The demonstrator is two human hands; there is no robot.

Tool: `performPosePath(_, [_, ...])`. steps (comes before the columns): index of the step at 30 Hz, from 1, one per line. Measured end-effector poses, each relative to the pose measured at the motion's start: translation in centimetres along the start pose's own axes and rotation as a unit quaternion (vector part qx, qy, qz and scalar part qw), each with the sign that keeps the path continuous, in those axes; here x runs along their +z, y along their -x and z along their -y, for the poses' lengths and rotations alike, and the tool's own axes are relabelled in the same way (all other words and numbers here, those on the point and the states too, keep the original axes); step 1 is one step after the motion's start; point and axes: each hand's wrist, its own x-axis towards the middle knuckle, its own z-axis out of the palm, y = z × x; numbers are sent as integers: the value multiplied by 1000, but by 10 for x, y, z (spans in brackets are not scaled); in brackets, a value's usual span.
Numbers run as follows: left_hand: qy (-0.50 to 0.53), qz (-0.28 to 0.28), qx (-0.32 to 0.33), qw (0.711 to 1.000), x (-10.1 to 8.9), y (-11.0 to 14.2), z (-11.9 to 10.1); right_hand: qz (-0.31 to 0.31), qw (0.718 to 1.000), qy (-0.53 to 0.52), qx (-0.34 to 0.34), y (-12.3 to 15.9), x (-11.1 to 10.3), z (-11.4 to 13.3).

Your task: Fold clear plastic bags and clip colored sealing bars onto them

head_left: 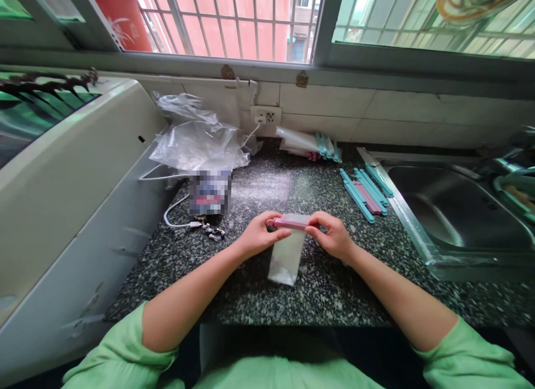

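Observation:
A small clear plastic bag (287, 255) with white powder at its bottom hangs over the speckled granite counter (259, 300). A pink sealing clip (291, 224) runs across the bag's top. My left hand (256, 236) pinches the clip's left end. My right hand (332, 236) pinches its right end. Both hands are closed on the clip, held just above the counter.
Several blue and pink clips (365, 189) lie by the steel sink (455, 210) on the right. More clipped bags (309, 144) rest against the back wall. Crumpled plastic bags (196, 135), a white cable (175, 219) and a white appliance (71, 199) stand at the left.

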Motion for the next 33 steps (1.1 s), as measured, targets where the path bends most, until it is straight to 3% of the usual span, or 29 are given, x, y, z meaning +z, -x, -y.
performPosePath(3, [25, -18, 23, 999, -1, -1, -3, 15, 999, -24, 16, 2, 6, 2])
performPosePath(8, [78, -78, 48, 993, -3, -1, -5, 36, 988, -89, 122, 5, 14, 3])
performPosePath(11, [93, -104, 50, 989, -3, -2, -5, 60, 985, -96, 133, 8, 21, 2])
performPosePath(14, [86, -103, 35, 990, -1, -2, -3, 43, 990, -73, 115, 9, 24, 0])
performPosePath(20, [63, -135, 10, 989, 1, -4, 4, -90, 993, -7, 77, 8, 26, -9])
performPosePath(24, [43, -139, 8, 989, 1, -6, 7, -81, 994, 74, 23, 6, 28, -11])
performPosePath(29, [46, -145, -30, 988, 1, -7, 13, -4, 977, 203, -60, -3, 24, -19])
performPosePath(33, [26, -142, -51, 988, 3, -16, 20, -21, 965, 250, -79, -19, 19, -34])
